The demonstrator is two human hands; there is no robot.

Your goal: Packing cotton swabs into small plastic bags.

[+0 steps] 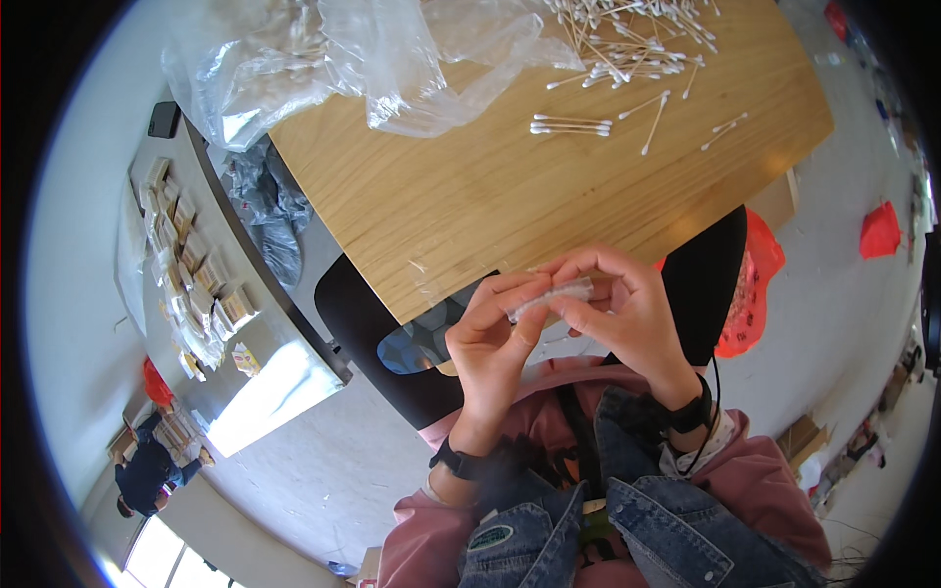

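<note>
"What fills our tabletop [470, 206]?"
"A clear bag [392, 59], then loose swabs [635, 67]."
"Our grip?"
"Left hand [488, 338] and right hand [632, 321] both pinch the clear packet [569, 291], near the tabletop's close edge. We'd best press lightly and evenly, lest it crumple."

Left one of two head-worn fisheye cameras, pointed steeply down.
It looks from above and slightly behind the left hand [490, 328] and right hand [627, 318], near enough to set both around mid-picture, and faces over the wooden table [421, 201] beyond them; the denim garment [676, 534] shows on the near side of the hands, and, well left of the left hand, the side table [279, 382] bends toward the rim.
</note>
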